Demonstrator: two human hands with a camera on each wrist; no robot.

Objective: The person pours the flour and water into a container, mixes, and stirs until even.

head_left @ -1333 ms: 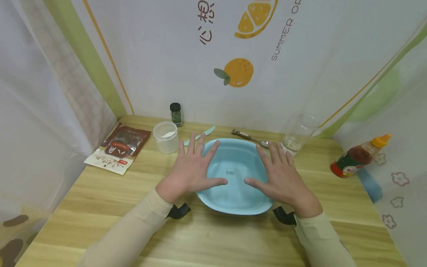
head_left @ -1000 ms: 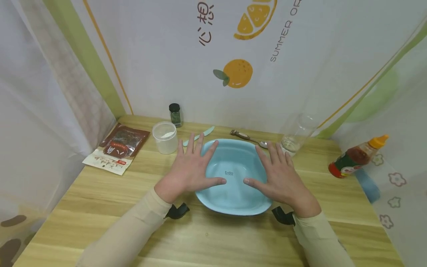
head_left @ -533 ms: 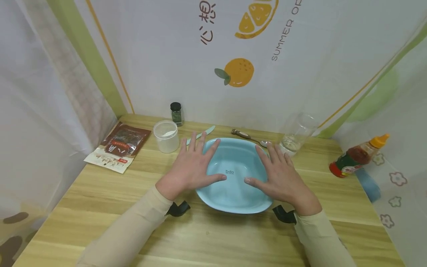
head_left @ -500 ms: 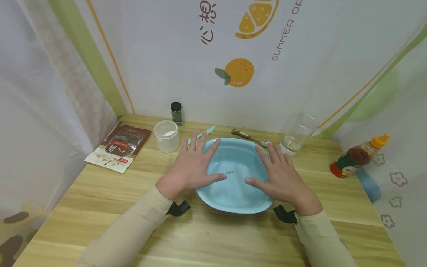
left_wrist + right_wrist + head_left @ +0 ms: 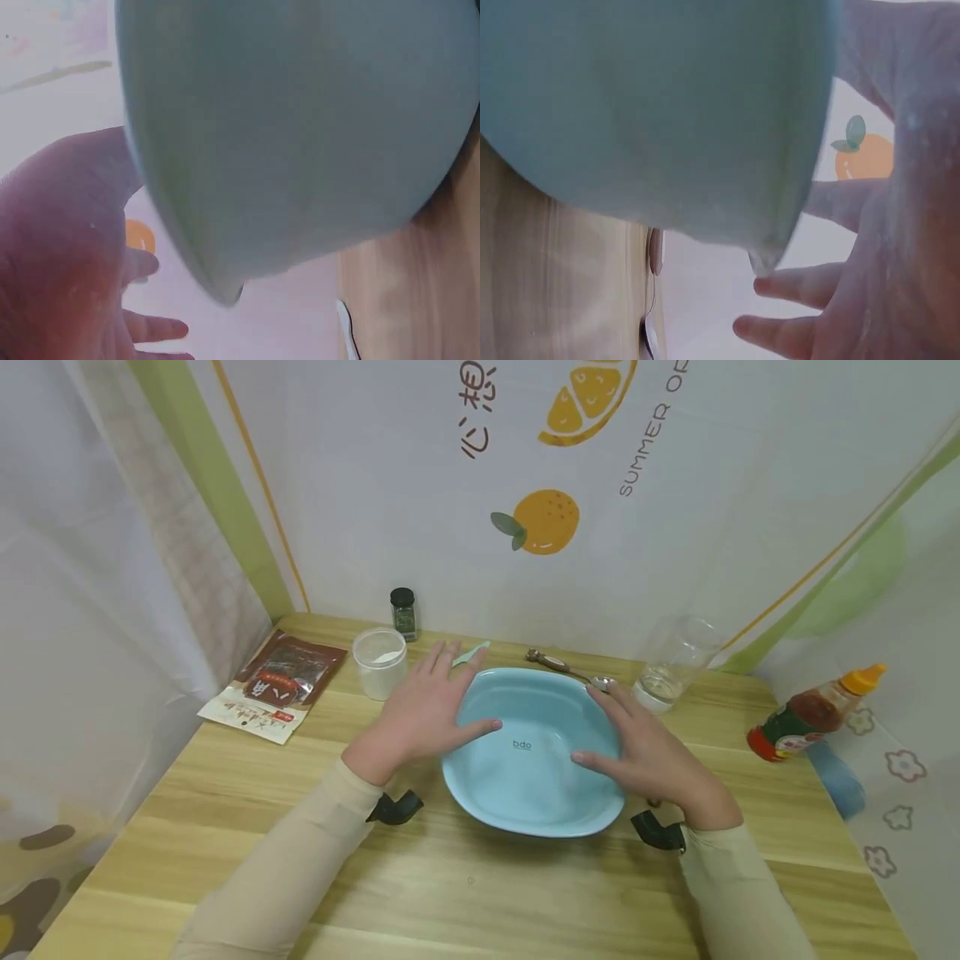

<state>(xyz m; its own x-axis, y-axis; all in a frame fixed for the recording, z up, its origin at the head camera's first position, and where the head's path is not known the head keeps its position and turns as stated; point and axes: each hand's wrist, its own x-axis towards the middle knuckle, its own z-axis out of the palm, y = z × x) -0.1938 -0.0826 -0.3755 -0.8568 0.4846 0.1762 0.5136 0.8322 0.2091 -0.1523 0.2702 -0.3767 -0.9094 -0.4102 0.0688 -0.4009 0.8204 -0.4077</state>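
A light blue plastic basin (image 5: 532,793) marked "bdo" stands on the wooden table in the head view, with nothing in it. Over its left rim my left hand (image 5: 420,714) is spread, thumb reaching above the inside. My right hand (image 5: 656,756) is spread likewise at the right rim, its fingers straight. Both wrist views show the basin's outer wall (image 5: 300,127) up close, with the left hand (image 5: 67,240) and right hand (image 5: 885,247) beyond the rim. Neither hand grips anything. The left fingers partly hide a pale green knife (image 5: 474,652).
Along the back are a clear jar of white powder (image 5: 381,677), a black-capped herb jar (image 5: 403,614), a spoon (image 5: 555,662) and a glass of clear liquid (image 5: 663,681). A brown-white packet (image 5: 281,685) lies left; a red sauce bottle (image 5: 806,718) stands right.
Both hands, steady before, have moved apart: the left slightly left and up in the view, the right to the right. The head view has shifted slightly.
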